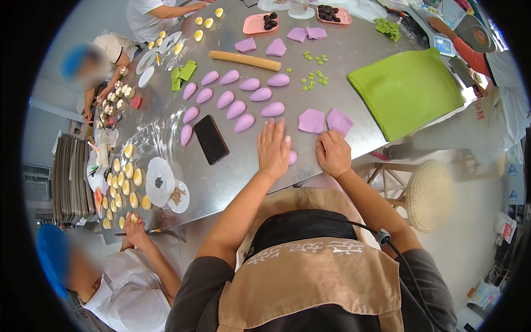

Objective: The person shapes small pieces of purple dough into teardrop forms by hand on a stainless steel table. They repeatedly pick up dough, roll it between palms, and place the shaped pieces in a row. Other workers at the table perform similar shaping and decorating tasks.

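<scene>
Tan apron [310, 276] closest. Our left hand [274, 149] flattened, fingers extended, beside lilac dough lump [293, 158]; our right hand [333, 154] curled near dough sheet [339, 121], grip: cannot tell.

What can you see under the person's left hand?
Part of a lilac piece shows at the right edge of the left hand. Its remainder and anything else beneath the hand are covered.

Grey metal table [243, 152], purple teardrop-shaped pieces [236, 109], flat purple pieces [312, 120], black phone [211, 139], wooden rolling pin [245, 60], large green sheet [406, 94], two pink trays [254, 24]
</scene>
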`<state>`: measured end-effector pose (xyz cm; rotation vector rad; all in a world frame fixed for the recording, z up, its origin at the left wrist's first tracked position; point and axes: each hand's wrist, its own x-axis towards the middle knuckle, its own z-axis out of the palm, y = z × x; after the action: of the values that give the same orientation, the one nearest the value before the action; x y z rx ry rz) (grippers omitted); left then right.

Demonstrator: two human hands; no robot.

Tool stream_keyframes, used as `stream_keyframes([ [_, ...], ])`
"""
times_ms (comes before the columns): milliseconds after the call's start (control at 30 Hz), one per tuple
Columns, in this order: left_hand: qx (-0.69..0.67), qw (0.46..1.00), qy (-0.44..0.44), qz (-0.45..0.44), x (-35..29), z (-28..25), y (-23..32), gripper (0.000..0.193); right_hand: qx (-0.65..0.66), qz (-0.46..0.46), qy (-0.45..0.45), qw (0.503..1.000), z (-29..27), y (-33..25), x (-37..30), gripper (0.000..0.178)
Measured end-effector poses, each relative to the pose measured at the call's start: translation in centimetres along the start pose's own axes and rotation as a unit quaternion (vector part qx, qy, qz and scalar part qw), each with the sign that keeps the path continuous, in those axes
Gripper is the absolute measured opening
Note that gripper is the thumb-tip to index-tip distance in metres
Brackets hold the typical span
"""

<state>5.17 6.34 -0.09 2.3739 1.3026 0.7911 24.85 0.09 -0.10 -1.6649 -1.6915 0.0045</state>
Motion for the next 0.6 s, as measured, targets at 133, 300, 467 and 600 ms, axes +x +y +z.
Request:
stream_keyframes([
  [133,-0.056,0.996,0.038,0.054,-0.8,-1.2,-0.1,0.050,-0.005,0.005,-0.001,1.000,-0.1,-0.1,0.1,0.012],
  [300,-0.050,0.995,-0.038,0.072,-3.4,-1.6,0.3,0.055,-0.021,0.008,0.001,1.000,0.2,-0.3,0.1,0.012],
  [467,-0.613,0.752,-0.081,-0.228,-2.4,-2.8,1.1,0.041,-0.030,0.014,0.003,0.999,0.5,0.0,-0.2,0.011],
  [600,-0.846,0.435,-0.148,-0.269,-3.6,-7.4,2.7,0.038,-0.037,0.000,0.010,0.999,0.5,-0.2,-0.2,0.012],
])
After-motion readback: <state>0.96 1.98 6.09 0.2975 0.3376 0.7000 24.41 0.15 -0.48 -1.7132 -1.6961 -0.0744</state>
